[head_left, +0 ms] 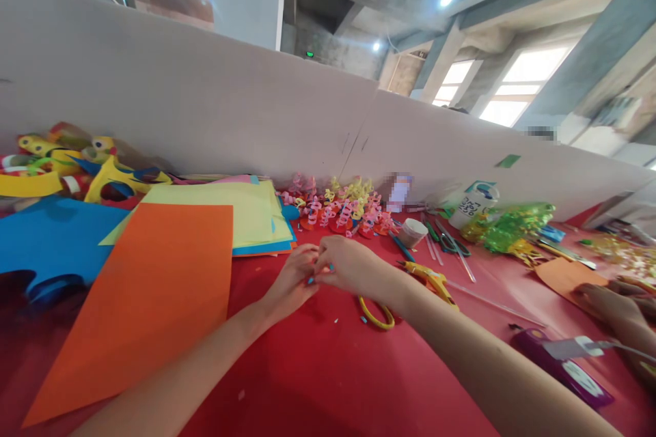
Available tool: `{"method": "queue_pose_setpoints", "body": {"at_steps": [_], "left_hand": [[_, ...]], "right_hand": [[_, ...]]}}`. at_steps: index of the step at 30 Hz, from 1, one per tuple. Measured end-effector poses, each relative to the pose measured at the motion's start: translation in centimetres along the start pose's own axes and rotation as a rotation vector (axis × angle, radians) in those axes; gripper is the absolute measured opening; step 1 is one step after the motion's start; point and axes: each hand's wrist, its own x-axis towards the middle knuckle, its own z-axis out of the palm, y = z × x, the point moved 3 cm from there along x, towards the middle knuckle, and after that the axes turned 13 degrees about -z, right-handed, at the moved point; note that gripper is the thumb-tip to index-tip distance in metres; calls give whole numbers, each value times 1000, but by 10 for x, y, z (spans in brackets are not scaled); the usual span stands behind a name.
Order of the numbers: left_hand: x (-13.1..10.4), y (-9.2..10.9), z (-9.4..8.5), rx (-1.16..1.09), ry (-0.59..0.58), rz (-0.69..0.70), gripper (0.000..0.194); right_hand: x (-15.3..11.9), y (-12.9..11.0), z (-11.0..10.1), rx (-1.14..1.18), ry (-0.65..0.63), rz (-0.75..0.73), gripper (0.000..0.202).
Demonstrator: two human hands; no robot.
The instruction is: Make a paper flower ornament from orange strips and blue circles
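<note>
See blue paper (56, 225) toward the worktop's (348, 375) left edge, overlapped by orange sheet (169, 273) extending toward the near-left corner. Locate left hand (294, 278) against right hand (346, 263) near mid-worktop, with fingers (326, 259) bent and close together; cannot tell whether gripping anything. Beyond, near the far edge, find pink and yellow paper curls (341, 210). Beside right hand, note yellow ring (383, 323), then glue gun (434, 280).

Tabletop (369, 382): red. Front paper sheet (158, 287): plain orange. Sheets beneath (251, 212): pale yellow. Left sheet (56, 232): blue. Curled paper strips (344, 210): pink and yellow. Glue gun (434, 279): yellow. Power strip (543, 348): purple, white patch. Lettered cup (471, 208): white, black writing. Spots (331, 267) at right hand (351, 263): turquoise, nature unclear.
</note>
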Motion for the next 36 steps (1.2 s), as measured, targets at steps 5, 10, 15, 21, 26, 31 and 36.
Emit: {"method": "queue_pose_setpoints", "body": {"at_steps": [5, 10, 15, 21, 26, 31, 36], "left_hand": [[2, 6, -7, -24, 40, -34, 10], [2, 17, -7, -135, -93, -73, 8], [0, 21, -2, -297, -90, -223, 8], [0, 18, 3, -586, -147, -467, 18], [-1, 10, 7, -824, -128, -631, 24], [0, 11, 6, -870, -143, -625, 25], [0, 7, 7, -829, -167, -629, 27]], "right_hand": [[-2, 47, 0, 545, 99, 160, 13], [-10, 84, 17, 945, 242, 291, 26], [-17, 86, 38, 1248, 273, 330, 41], [-33, 79, 55, 1378, 326, 346, 34], [-44, 78, 64, 1155, 405, 371, 35], [-46, 67, 61, 782, 572, 352, 29], [-49, 57, 57, 771, 639, 323, 26]]}}
